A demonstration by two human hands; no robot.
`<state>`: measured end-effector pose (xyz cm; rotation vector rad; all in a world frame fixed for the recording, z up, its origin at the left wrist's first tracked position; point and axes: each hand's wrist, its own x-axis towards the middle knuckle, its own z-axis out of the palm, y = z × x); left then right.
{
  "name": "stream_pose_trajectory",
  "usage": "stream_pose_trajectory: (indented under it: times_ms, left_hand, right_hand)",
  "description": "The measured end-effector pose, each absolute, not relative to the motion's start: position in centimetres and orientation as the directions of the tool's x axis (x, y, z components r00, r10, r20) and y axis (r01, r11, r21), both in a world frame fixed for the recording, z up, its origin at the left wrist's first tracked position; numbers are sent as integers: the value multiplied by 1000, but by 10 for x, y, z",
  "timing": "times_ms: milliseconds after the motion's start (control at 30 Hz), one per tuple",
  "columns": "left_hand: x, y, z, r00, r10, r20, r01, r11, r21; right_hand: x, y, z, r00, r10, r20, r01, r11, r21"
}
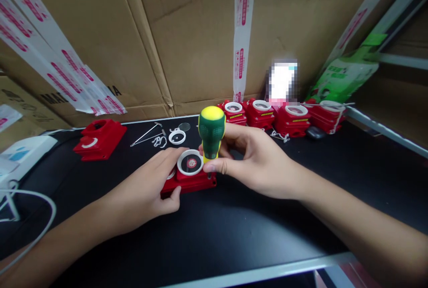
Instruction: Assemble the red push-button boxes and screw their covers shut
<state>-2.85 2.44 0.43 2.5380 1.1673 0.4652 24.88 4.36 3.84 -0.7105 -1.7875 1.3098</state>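
Note:
My right hand (247, 154) is closed round the lower part of a green and yellow screwdriver (211, 132). The screwdriver stands upright, its shaft coming down at the right end of a red box-shaped device (194, 184). On top of that device sits a white ring (179, 163) around a dark round window with a red and white emblem. With fingers on the far side and thumb in front, my left hand (157, 181) grips the device's left end and covers part of it. Whether the screwdriver tip sits in a screw is hidden.
Behind lie a loose white ring (177, 137), a clear disc (184, 127) and thin metal rods (147, 134). Another red housing (100, 139) stands left. Several red devices (292, 121) line the back right, near a black object (316, 133). Cardboard (194, 34) rises behind; a white cable (50, 203) hangs left.

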Motion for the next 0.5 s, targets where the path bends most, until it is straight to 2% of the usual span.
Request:
stream_pose_trajectory:
  times_ms: [500]
  left_hand:
    - [-33, 15, -3, 538, 799, 271, 716, -602, 354]
  right_hand:
    - [244, 41, 35, -403, 880, 251, 101, 316, -943]
